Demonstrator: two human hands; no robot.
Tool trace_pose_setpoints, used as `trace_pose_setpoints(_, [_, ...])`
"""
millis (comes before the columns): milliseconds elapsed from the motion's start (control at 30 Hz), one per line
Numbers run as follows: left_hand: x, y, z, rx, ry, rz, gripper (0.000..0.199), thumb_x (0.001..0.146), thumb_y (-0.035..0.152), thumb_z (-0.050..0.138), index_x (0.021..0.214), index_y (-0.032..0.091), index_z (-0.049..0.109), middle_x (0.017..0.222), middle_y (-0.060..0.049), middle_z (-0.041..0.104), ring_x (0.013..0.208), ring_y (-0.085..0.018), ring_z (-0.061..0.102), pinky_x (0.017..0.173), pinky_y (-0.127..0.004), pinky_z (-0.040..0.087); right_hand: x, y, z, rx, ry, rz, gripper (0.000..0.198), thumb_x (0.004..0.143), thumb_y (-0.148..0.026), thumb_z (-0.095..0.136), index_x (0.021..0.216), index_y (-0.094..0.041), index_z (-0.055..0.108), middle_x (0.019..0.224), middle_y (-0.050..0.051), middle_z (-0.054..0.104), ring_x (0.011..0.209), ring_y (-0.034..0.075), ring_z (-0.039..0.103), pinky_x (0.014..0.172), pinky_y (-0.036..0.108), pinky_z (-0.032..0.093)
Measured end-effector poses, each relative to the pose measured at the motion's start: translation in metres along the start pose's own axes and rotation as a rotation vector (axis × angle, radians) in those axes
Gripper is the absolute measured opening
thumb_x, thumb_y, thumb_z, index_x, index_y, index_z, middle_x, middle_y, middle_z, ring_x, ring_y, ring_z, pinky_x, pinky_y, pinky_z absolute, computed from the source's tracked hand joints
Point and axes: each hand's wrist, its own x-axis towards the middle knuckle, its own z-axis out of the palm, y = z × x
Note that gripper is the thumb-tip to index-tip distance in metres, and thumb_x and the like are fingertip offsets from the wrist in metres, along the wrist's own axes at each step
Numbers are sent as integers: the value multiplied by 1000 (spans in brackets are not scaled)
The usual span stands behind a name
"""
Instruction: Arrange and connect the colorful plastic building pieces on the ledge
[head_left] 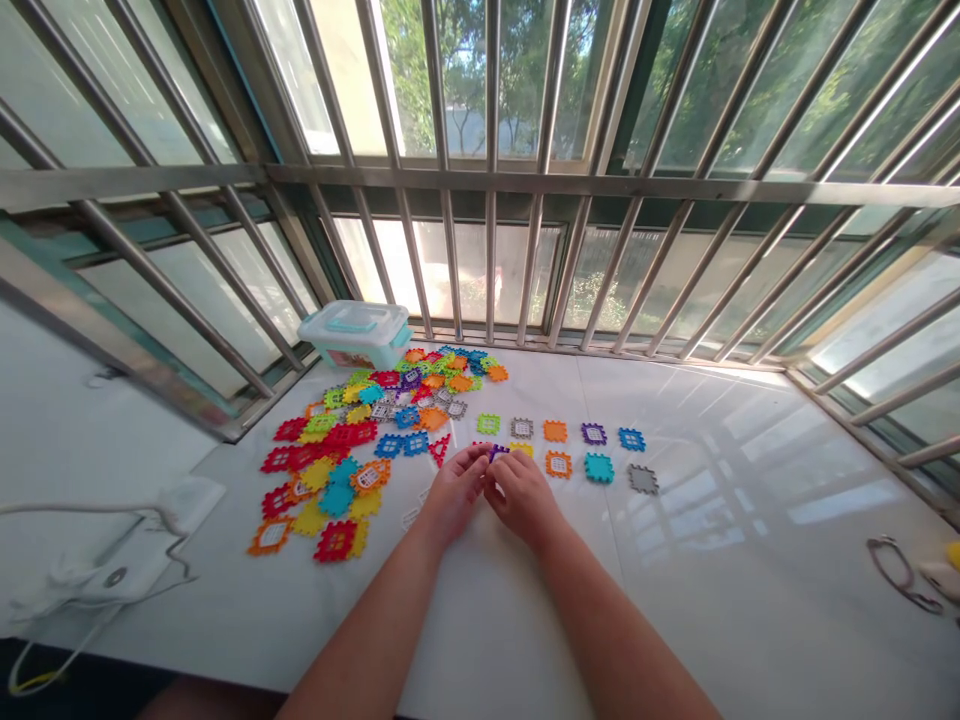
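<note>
Both hands meet over the middle of the white table, fingers closed round a purple interlocking tile (498, 453) that is mostly hidden. My left hand (457, 487) pinches it from the left and my right hand (523, 492) from the right. Just beyond the fingers lie a yellow tile (522, 450) and part of a red one, both partly covered. Rows of single tiles spread to the right, among them an orange tile (558, 464), a teal tile (599, 468) and a grey tile (643, 479). A red triangular piece (439, 450) lies left of my hands.
A large pile of coloured tiles (330, 450) covers the table's left side. Behind it stands a lidded plastic box (355, 334). A power strip (124, 570) with cables is at far left, eyeglasses (902, 573) at far right. Metal window bars (491, 260) border the back.
</note>
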Motion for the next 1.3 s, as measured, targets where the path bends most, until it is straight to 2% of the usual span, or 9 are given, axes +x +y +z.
trace_pose_setpoints(167, [2, 1, -1, -45, 59, -7, 44, 73, 37, 97, 108, 17, 78, 104, -7, 80, 91, -17, 72, 86, -29, 55, 0, -2, -1, 32, 27, -36, 25, 107, -19, 52, 84, -26, 56, 86, 4, 65, 87, 22, 56, 86, 37, 49])
trace_pose_setpoints(333, [4, 2, -2, -23, 123, 76, 41, 72, 38, 97, 100, 16, 79, 91, -4, 79, 81, -14, 70, 79, -27, 56, -3, 1, -5, 60, 202, 56, 2, 102, -26, 68, 102, -26, 66, 108, 7, 70, 106, 24, 62, 98, 43, 54])
trace_pose_setpoints(433, [5, 3, -2, -12, 135, 104, 41, 72, 39, 97, 100, 15, 80, 92, -6, 80, 84, -16, 72, 81, -29, 58, -4, 2, -6, 49, 233, 118, 25, 100, -31, 74, 124, -27, 68, 130, 11, 68, 123, 27, 63, 108, 47, 54])
trace_pose_setpoints(567, [6, 3, -3, 18, 130, 115, 41, 74, 40, 96, 102, 14, 81, 96, -8, 81, 87, -17, 74, 81, -29, 59, -4, 6, -5, 85, 182, 113, 40, 102, -34, 72, 140, -29, 63, 145, 12, 65, 133, 28, 61, 113, 48, 54])
trace_pose_setpoints(767, [5, 5, -5, -16, 122, 205, 36, 81, 38, 92, 107, 18, 79, 102, -6, 80, 89, -15, 74, 87, -29, 60, 1, 11, -5, 120, 100, 108, 42, 103, -36, 71, 144, -28, 62, 140, 11, 69, 131, 27, 65, 110, 45, 57])
trace_pose_setpoints(967, [5, 8, -5, -63, 116, 215, 34, 81, 38, 92, 105, 17, 78, 101, -6, 79, 93, -16, 76, 89, -28, 60, 19, 13, -12, 91, -10, 97, 50, 102, -35, 73, 149, -26, 59, 135, 12, 71, 127, 29, 66, 109, 46, 57])
trace_pose_setpoints(1167, [9, 8, -6, -139, 163, 206, 38, 78, 41, 94, 103, 18, 77, 104, -7, 81, 95, -19, 78, 88, -31, 61, 46, 23, -24, 69, -148, 58, 60, 92, -32, 84, 148, -26, 62, 132, 12, 71, 122, 30, 66, 105, 47, 58])
trace_pose_setpoints(1300, [9, 10, -8, -180, 185, 229, 38, 80, 44, 93, 105, 20, 78, 105, -7, 82, 96, -19, 78, 89, -32, 60, 66, 19, -28, 65, -190, 28, 54, 90, -35, 86, 139, -25, 66, 128, 11, 71, 117, 30, 66, 102, 46, 57])
